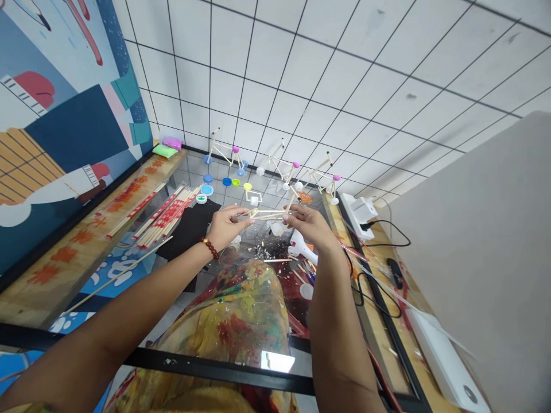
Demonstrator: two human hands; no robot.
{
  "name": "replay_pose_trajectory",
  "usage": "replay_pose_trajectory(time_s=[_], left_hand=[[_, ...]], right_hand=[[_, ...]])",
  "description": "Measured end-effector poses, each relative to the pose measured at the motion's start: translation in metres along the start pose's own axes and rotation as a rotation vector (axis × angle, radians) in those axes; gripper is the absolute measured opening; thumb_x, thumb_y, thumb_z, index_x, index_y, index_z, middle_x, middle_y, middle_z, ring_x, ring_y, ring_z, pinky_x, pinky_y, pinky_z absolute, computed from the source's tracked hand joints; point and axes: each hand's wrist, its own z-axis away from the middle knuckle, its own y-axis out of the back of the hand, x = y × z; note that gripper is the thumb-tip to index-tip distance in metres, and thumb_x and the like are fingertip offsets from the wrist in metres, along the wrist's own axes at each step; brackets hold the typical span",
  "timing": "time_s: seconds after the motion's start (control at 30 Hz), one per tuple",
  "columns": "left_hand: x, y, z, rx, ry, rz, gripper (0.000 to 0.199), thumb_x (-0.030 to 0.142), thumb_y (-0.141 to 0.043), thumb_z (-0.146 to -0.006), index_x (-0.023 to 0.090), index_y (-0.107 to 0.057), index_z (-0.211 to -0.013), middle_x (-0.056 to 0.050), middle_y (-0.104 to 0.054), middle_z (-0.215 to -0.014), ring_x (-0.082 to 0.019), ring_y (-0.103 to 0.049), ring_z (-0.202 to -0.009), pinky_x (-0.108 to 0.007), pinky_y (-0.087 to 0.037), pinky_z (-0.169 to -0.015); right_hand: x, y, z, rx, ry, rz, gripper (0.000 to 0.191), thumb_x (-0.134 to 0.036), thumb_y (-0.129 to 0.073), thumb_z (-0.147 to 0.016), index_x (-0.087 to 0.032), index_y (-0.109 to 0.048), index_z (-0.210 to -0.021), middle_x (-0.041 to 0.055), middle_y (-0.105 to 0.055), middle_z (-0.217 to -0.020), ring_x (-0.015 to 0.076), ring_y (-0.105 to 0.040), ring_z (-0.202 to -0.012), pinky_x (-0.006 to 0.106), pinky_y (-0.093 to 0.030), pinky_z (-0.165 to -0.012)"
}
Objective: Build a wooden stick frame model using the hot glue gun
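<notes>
Between my two hands is a small frame of pale wooden sticks [270, 214], lifted over the glass table. My left hand [230, 225] pinches its left end between thumb and fingers, and a beaded bracelet circles that wrist. At the frame's right end my right hand [307, 223] grips it, close to a stick that slants upward. Just beyond the frame lie a square of sticks [253, 195] and a small white roll [254, 201]. Below my right hand is a white glue gun [301, 246].
Stick models with coloured discs [228, 152] stand along the tiled wall. Bundled chopsticks in red-and-white wrappers [167, 215] lie left, near bottle caps [207, 189]. A power strip [359, 215] and black cables [387, 241] run along the right edge. Scraps litter the glass.
</notes>
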Motion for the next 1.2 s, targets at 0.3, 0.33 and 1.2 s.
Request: replay_pose_trajectory(time_s=[0.3, 0.33, 1.2], left_hand=[[-0.001, 0.001, 0.000, 0.002, 0.014, 0.002, 0.030, 0.038, -0.083, -0.065, 0.018, -0.082, -0.087, -0.006, -0.074, -0.089, -0.007, -0.039, -0.052, -0.025, -0.043, -0.052], [-0.001, 0.001, 0.000, 0.001, 0.017, 0.002, 0.030, 0.038, -0.083, -0.065, 0.018, -0.082, -0.088, -0.006, -0.074, -0.090, -0.007, -0.039, -0.052, -0.025, -0.043, -0.052], [-0.001, 0.000, 0.000, 0.000, 0.012, -0.006, 0.029, 0.038, -0.083, -0.066, 0.018, -0.081, -0.087, -0.006, -0.073, -0.090, -0.006, -0.042, -0.051, -0.023, -0.042, -0.051]], right_hand=[[-0.006, 0.004, 0.003, 0.018, -0.030, 0.044, 0.065, -0.064, -0.071, -0.078, -0.018, -0.062, -0.124, 0.0023, -0.069, -0.079, 0.0196, -0.066, -0.074, 0.037, -0.052, -0.079], [-0.007, 0.004, 0.003, 0.010, -0.037, 0.045, 0.066, -0.064, -0.070, -0.078, -0.018, -0.062, -0.125, 0.0025, -0.069, -0.081, 0.0198, -0.066, -0.075, 0.038, -0.052, -0.081], [-0.004, 0.005, 0.002, -0.076, -0.005, 0.071, 0.066, -0.031, -0.083, -0.059, -0.023, -0.067, -0.123, 0.0070, -0.069, -0.115, 0.0241, -0.063, -0.100, 0.036, -0.054, -0.081]])
